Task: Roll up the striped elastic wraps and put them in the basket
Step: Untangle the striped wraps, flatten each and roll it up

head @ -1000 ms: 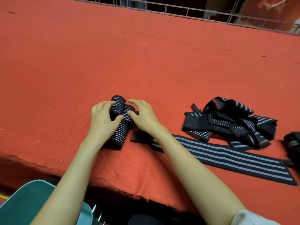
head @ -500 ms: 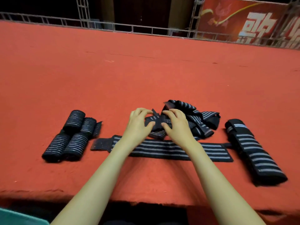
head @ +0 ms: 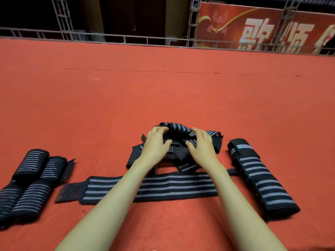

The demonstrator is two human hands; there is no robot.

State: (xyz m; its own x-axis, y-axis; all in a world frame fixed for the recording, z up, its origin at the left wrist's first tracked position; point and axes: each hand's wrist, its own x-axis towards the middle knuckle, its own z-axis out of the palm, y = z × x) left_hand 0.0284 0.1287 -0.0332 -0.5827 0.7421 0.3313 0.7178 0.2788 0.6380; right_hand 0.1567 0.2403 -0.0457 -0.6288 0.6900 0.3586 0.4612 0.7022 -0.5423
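A tangled heap of black wraps with grey stripes (head: 179, 132) lies on the red carpet in the middle. My left hand (head: 155, 144) and my right hand (head: 203, 145) sit on either side of the heap, fingers curled into the cloth. Nearer to me a flat unrolled wrap (head: 163, 188) stretches left to right under my forearms. Several rolled wraps (head: 30, 180) lie together at the left. A larger folded wrap (head: 261, 178) lies at the right. No basket is in view.
The red carpeted platform (head: 163, 91) runs far back to a metal truss rail (head: 126, 39). A red banner with white characters (head: 262, 28) hangs behind at the right. The platform's front edge is near my elbows.
My hands left the rolled wraps at the left and moved right onto the tangled heap. They have since reached further over it, and the view has come closer.
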